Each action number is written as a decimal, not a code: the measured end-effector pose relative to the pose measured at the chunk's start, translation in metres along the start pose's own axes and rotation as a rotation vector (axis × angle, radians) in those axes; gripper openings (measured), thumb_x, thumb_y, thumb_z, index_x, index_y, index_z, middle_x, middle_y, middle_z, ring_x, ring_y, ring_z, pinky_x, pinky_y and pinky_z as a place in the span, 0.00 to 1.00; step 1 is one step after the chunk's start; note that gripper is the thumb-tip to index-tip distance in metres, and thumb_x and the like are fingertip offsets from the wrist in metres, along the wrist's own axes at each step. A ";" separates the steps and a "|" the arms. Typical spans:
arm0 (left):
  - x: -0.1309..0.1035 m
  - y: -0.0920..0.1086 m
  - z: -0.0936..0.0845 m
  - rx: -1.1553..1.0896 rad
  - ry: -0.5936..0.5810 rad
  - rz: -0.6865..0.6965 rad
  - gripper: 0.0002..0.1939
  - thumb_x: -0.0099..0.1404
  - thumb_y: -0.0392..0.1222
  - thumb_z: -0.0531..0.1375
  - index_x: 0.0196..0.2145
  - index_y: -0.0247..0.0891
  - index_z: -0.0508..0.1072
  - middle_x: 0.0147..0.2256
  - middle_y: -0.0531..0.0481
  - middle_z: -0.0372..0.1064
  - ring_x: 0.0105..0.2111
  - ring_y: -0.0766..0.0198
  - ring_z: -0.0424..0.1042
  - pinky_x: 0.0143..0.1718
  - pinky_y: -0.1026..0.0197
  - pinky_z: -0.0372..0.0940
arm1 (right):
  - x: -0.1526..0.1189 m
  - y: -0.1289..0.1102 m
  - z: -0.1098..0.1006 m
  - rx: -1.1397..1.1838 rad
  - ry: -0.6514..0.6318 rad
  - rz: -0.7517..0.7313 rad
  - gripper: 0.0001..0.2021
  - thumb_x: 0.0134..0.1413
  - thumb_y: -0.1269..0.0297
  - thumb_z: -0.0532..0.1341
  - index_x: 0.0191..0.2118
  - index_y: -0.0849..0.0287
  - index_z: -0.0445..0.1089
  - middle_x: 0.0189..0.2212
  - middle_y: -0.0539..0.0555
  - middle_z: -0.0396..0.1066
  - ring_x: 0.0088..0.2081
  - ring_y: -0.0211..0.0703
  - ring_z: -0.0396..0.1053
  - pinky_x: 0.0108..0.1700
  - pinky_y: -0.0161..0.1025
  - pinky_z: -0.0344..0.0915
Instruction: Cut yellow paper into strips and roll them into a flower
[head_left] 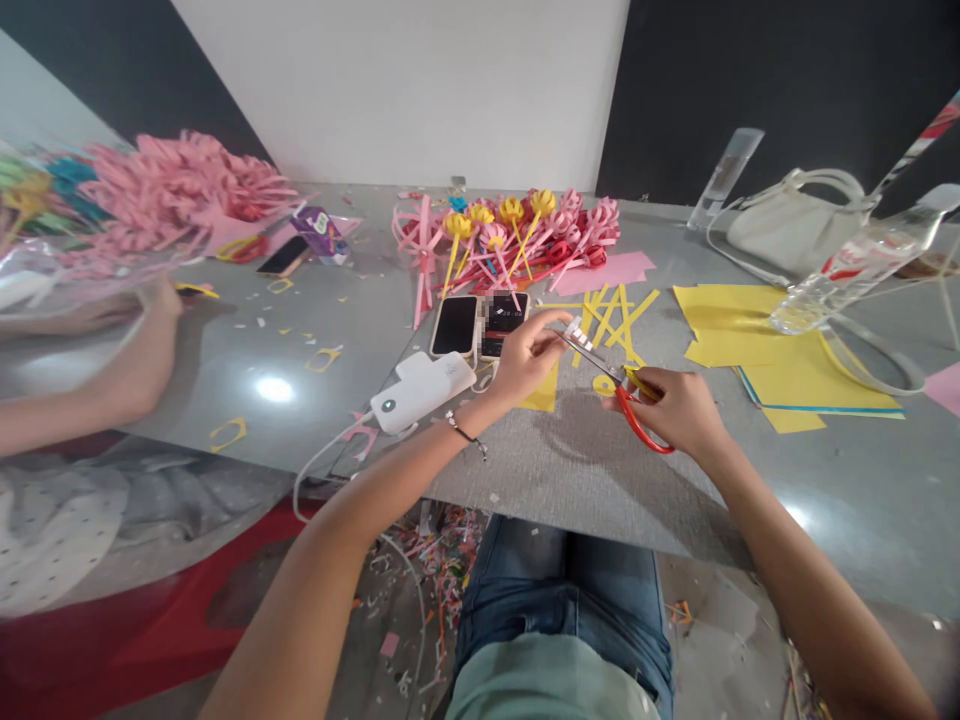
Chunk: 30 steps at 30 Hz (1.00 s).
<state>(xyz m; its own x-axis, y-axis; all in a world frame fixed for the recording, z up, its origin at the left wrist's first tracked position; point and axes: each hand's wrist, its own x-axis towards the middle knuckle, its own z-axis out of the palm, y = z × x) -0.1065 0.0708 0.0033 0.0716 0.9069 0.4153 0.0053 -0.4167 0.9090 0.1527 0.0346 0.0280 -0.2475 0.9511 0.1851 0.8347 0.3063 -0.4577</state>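
My right hand [679, 405] is wrapped round the red and yellow handles of a pair of scissors [637, 420], whose blades point up and left. The blades reach my left hand [531, 350], which pinches a small white piece with several segments [579, 335] beside the blade tips. Yellow paper strips [619, 320] lie crossed on the grey table just beyond the scissors. A yellow ring [602, 385] rests under the blades. Two phones [456, 326] lie behind my left hand, and a white power bank [424, 390] with a cable sits left of my wrist.
Pink, red and yellow paper flowers [512, 212] are piled at the back. Yellow sheets [739, 320], a clear bottle [847, 275], a tumbler [724, 180] and a white bag [799, 225] stand or lie at the right. Another person's arms [112, 390] rest at the left near scraps and a purple box [321, 235].
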 end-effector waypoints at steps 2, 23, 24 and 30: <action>0.000 0.002 0.001 -0.010 0.005 -0.011 0.15 0.66 0.36 0.63 0.50 0.42 0.76 0.29 0.53 0.74 0.25 0.68 0.63 0.27 0.61 0.56 | 0.000 0.000 0.000 0.000 0.003 -0.002 0.26 0.54 0.35 0.66 0.26 0.54 0.67 0.19 0.46 0.58 0.24 0.38 0.52 0.29 0.40 0.50; -0.001 0.007 0.002 -0.026 0.012 -0.003 0.13 0.69 0.43 0.65 0.51 0.43 0.75 0.27 0.55 0.67 0.24 0.68 0.61 0.26 0.60 0.55 | 0.001 0.004 0.002 0.028 0.035 -0.008 0.33 0.54 0.32 0.66 0.23 0.55 0.53 0.19 0.46 0.52 0.25 0.37 0.45 0.28 0.39 0.47; -0.001 0.007 0.002 -0.026 0.009 0.000 0.13 0.70 0.44 0.65 0.51 0.43 0.75 0.27 0.55 0.68 0.24 0.68 0.60 0.26 0.60 0.55 | 0.001 0.003 0.001 0.027 0.034 -0.006 0.34 0.54 0.31 0.66 0.23 0.55 0.52 0.19 0.46 0.52 0.25 0.37 0.45 0.28 0.40 0.47; -0.002 0.006 0.002 -0.018 0.013 -0.014 0.15 0.70 0.46 0.65 0.52 0.42 0.75 0.30 0.51 0.73 0.27 0.66 0.68 0.27 0.60 0.59 | 0.001 0.003 0.001 0.011 0.044 -0.016 0.34 0.56 0.31 0.64 0.23 0.54 0.49 0.19 0.47 0.52 0.25 0.38 0.44 0.28 0.40 0.48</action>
<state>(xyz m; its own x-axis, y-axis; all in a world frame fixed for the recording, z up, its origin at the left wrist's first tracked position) -0.1049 0.0667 0.0078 0.0589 0.9133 0.4030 -0.0118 -0.4030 0.9151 0.1547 0.0364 0.0254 -0.2385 0.9434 0.2305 0.8254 0.3220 -0.4638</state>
